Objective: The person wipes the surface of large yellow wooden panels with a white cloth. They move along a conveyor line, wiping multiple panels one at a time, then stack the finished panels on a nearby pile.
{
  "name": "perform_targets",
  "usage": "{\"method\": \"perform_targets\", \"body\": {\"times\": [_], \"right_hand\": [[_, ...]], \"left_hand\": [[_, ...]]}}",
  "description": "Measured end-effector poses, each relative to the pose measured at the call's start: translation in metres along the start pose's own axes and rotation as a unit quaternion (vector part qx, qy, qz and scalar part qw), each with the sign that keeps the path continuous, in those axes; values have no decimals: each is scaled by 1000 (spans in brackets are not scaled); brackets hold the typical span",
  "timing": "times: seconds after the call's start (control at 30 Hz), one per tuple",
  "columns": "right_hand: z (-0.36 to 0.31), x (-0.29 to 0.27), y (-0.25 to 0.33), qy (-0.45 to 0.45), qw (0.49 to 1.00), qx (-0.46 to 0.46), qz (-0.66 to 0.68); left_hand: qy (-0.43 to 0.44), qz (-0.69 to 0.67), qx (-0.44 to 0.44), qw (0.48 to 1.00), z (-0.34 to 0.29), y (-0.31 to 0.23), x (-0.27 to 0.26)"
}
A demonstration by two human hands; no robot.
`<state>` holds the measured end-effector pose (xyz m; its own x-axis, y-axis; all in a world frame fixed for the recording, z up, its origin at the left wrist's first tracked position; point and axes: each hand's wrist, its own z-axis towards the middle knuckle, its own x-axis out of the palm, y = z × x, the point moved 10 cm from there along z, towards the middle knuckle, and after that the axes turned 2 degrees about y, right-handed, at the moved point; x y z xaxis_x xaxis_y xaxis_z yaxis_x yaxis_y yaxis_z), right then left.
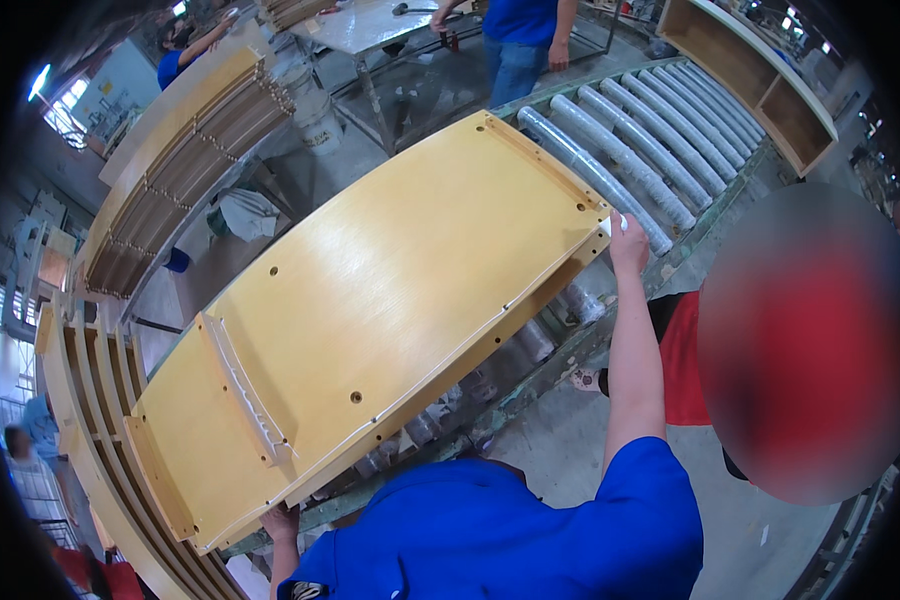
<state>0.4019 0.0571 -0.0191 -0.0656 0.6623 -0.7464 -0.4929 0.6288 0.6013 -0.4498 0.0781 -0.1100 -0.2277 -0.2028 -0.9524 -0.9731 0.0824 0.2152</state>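
Observation:
A large pale wooden panel (400, 260) lies slantwise on a roller conveyor, with dark holes and wooden strips fixed across it. A thin white bead (440, 360), looking like glue, runs along its near edge. At the panel's far right corner my right hand (628, 245) is closed around a small white bottle (610, 226), mostly covered by the fingers. My left hand (282, 521) grips the panel's near edge towards the left end, its fingers partly hidden beneath. A second white bead (245, 385) follows the cross strip (238, 390) on the left part.
Plastic-wrapped rollers (630, 140) continue to the far right, up to an open wooden box frame (750, 80). Stacked panels (180, 180) stand at the left, above slatted wooden parts (85, 400). A person in red (685, 350) is close on the right; another in blue (520, 40) stands beyond.

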Motion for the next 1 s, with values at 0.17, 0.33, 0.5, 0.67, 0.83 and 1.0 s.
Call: {"method": "perform_targets", "body": {"times": [0.17,0.33,0.5,0.67,0.83,1.0], "right_hand": [[25,9,-13,20,999,7,-43],[34,17,-17,54,996,11,-67],[37,21,-22,41,997,54,-48],[36,10,-45,-1,992,120,32],[-46,31,-56,107,604,219,759],[-283,30,-2,410,370,302,777]], "left_hand": [[11,-30,-15,999,1,0,1],[26,0,-15,1000,0,-3,4],[-34,-34,-77,996,-18,-4,-7],[-182,-98,-116,971,-63,-27,-18],[-215,-263,83,937,-103,-100,-6],[53,-388,267,881,-130,-204,24]]}}
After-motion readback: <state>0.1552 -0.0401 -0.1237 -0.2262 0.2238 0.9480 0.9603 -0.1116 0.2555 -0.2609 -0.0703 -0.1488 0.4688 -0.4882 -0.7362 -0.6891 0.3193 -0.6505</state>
